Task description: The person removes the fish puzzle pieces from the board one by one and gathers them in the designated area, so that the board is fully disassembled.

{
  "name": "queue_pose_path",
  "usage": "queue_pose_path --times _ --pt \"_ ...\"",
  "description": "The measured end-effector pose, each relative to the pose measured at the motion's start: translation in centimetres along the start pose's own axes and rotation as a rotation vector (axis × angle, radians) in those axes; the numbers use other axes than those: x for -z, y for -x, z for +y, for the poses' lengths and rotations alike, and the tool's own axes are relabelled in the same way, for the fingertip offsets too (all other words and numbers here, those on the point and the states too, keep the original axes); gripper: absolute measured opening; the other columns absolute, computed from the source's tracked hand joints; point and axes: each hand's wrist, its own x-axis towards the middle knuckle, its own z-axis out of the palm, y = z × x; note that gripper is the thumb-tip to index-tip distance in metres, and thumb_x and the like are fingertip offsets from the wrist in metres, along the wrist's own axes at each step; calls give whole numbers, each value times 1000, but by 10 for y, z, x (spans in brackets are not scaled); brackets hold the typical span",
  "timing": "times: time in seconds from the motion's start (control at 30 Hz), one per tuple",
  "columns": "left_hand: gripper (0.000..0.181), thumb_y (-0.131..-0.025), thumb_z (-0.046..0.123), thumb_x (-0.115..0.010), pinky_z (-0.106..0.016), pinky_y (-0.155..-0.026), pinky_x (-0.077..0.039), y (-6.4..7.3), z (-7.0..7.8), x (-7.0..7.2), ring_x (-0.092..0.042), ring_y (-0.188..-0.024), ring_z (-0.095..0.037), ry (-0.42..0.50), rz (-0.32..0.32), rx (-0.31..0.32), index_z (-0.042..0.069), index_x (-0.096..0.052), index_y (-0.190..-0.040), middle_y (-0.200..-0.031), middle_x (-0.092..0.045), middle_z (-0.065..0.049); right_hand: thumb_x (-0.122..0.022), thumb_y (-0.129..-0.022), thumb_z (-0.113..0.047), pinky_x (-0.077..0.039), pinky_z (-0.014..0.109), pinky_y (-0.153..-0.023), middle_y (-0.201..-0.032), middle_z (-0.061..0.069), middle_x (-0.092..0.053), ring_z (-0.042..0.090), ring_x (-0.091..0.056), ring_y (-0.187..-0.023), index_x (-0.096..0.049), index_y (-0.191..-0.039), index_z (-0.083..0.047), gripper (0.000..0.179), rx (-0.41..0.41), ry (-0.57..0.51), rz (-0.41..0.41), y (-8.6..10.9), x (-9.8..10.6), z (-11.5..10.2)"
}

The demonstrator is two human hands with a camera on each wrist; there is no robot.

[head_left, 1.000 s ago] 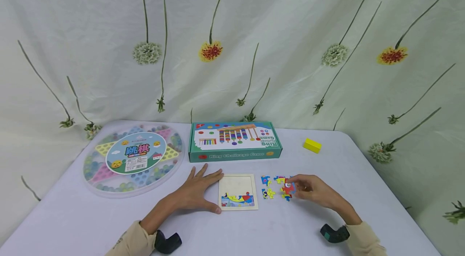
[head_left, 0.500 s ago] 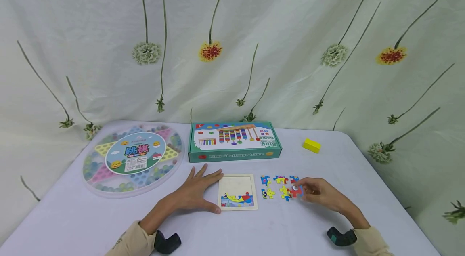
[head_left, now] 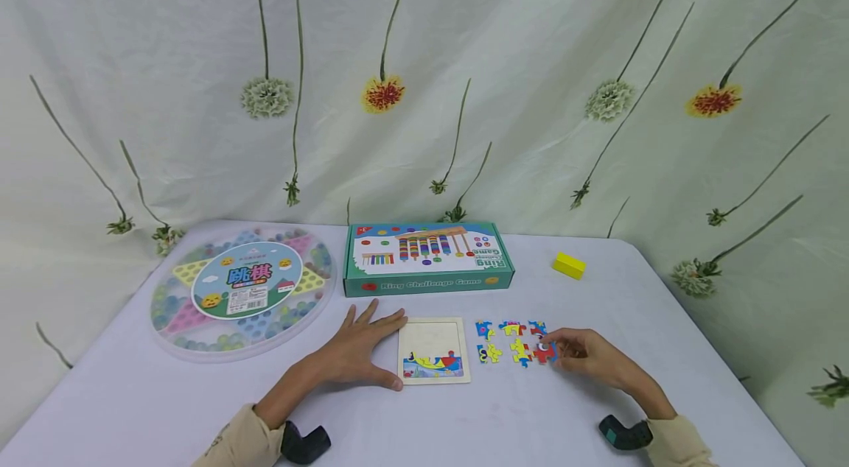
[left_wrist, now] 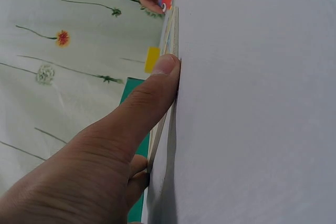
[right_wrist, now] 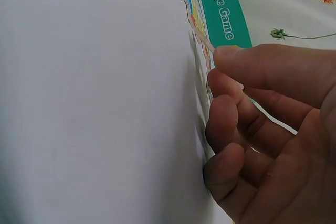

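Note:
My left hand lies with fingers spread at the left side of a small wooden puzzle tray, its thumb and fingertips at the frame. Joined pieces with a colourful picture fill the tray's lower part; bare wood shows above. To the right, my right hand pinches a red puzzle piece between thumb and forefinger. In the left wrist view that red piece is tilted up in the fingertips. Beside it lie several loose puzzle pieces, among them a yellow one and a blue one.
Behind the tray lies a green Ring Challenge Game box. A round Chinese checkers set with marbles takes up the left of the white-covered table. At the back right sits a yellow block. A flowered cloth hangs behind.
My right hand has shifted to the right with the red piece, away from the other loose pieces, uncovering a yellow piece and one at the upper right. The left hand stays in place.

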Motion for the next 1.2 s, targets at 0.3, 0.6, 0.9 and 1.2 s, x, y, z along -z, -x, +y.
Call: queue_pose_path --times 0.3,0.6,0.9,1.2 --pt "104 -64 70 -73 -65 -111 7 -1 -1 0 -1 -146 -41 10 -1 -6 19 -38 -148 -156 -31 1 -65 -84 -2 -41 20 -58 -87 4 -53 10 -48 -70 -65 -116 1 33 28 66 24 0 1 5" --pt "103 -65 69 -73 -65 -111 8 0 0 -1 0 -146 -41 21 0 -5 19 -38 -148 -156 -30 0 -67 -83 -2 -40 19 -56 -85 2 -53 7 -46 -66 -65 -115 0 32 41 84 34 -1 0 6" --pt "103 -64 69 -73 -64 -112 8 1 0 0 0 -146 -40 18 0 -1 20 -39 -148 -156 -30 3 -68 -82 -2 -42 19 -57 -82 1 -53 8 -47 -66 -63 -112 -2 30 36 106 50 -2 0 4" --pt "105 -63 70 -73 -64 -112 8 1 -2 -2 0 -147 -39 13 4 3 21 -37 -149 -156 -29 4 -69 -82 -3 -43 19 -58 -81 0 -54 9 -47 -67 -62 -113 0 32 22 117 58 -1 0 3"
